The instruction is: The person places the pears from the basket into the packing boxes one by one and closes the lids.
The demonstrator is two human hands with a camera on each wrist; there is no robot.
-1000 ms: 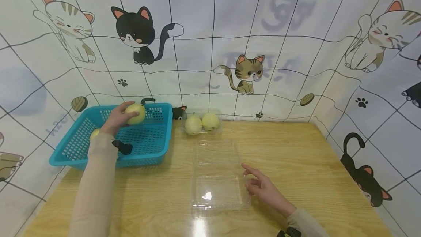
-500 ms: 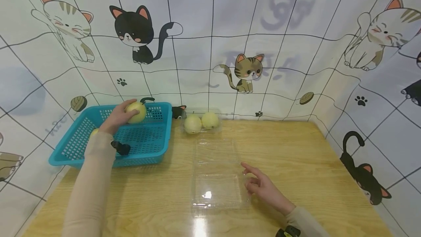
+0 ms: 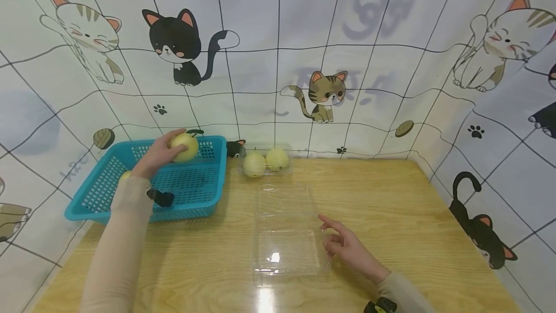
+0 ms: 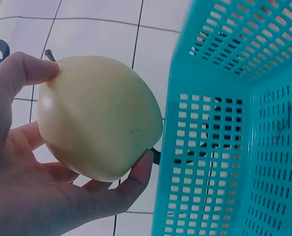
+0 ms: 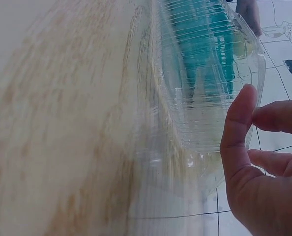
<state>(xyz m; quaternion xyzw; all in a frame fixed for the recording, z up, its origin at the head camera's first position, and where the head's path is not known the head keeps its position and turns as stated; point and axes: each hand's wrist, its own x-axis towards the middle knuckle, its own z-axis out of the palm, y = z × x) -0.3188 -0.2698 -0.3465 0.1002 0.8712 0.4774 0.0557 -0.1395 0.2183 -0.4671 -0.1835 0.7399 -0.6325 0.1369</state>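
My left hand (image 3: pixel 158 156) grips a pale yellow-green pear (image 3: pixel 186 148) above the back of the blue plastic basket (image 3: pixel 219 180). In the left wrist view, the thumb presses beside the stem of the pear (image 4: pixel 99 118) and the fingers curl around its lower side. A second yellow fruit (image 3: pixel 124 176) lies in the basket, mostly hidden by my left arm. On the table, an opened clear plastic clamshell box (image 3: pixel 286 250) lies flat. My right hand (image 3: pixel 352 252) rests at its right edge, fingers relaxed; whether they touch the box (image 5: pixel 200 118) is hard to tell.
Behind the opened box, against the wall, stands another clear box (image 3: pixel 290 170) with two pears (image 3: pixel 254 164) in it. A wall covering (image 3: pixel 260 71) with cat drawings encloses the wooden table (image 3: pixel 391 206) at the back and sides.
My left hand has moved slightly right with the pear, which has turned so that its stem now points up. My right hand and the opened box stay where they were.
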